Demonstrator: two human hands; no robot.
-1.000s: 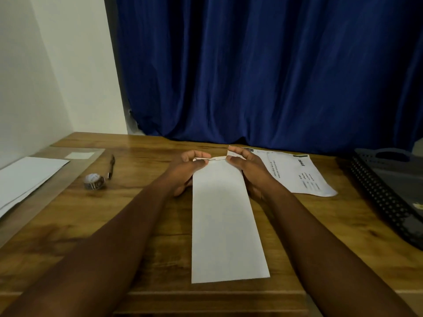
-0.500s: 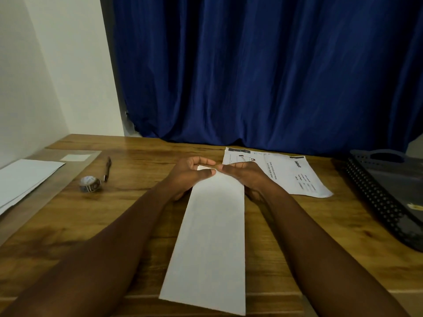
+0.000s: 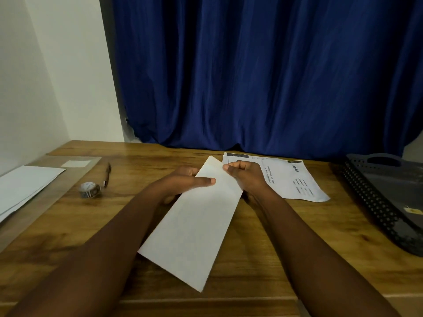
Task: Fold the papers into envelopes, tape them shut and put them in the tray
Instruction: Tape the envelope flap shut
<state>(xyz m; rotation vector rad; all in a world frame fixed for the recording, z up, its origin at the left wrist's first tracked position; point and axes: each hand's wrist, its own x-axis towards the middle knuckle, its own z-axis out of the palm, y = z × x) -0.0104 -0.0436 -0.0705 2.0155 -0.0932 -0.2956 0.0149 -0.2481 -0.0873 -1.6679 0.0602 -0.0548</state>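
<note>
Both hands grasp one long folded white paper (image 3: 196, 223) at its far end, above the middle of the wooden table (image 3: 263, 259). The left hand (image 3: 185, 181) holds it from the left edge, thumb flat across the top face and the other fingers hidden beneath. The right hand (image 3: 245, 177) pinches the far right corner, fingers curled closed on the edge. The paper is tilted, its far end toward 1 o'clock and its near corner toward 7 o'clock; whether the near end touches the table cannot be told.

One printed sheet (image 3: 295, 179) lies flat at 1 o'clock, just behind the right hand. At 9 o'clock, on the left edge of the table, blank white sheets (image 3: 23, 188) lie stacked; two edges show, the exact count is unclear. One small white slip (image 3: 76, 163) rests beyond them at 10 o'clock. One roll of tape (image 3: 90, 190) sits at 10 o'clock, with one pen (image 3: 107, 173) just beside it on the far side.

One dark perforated tray (image 3: 375, 202) stands at 3 o'clock, well apart from the folded paper. Inside it only a small yellowish tag (image 3: 413, 210) is visible.
</note>
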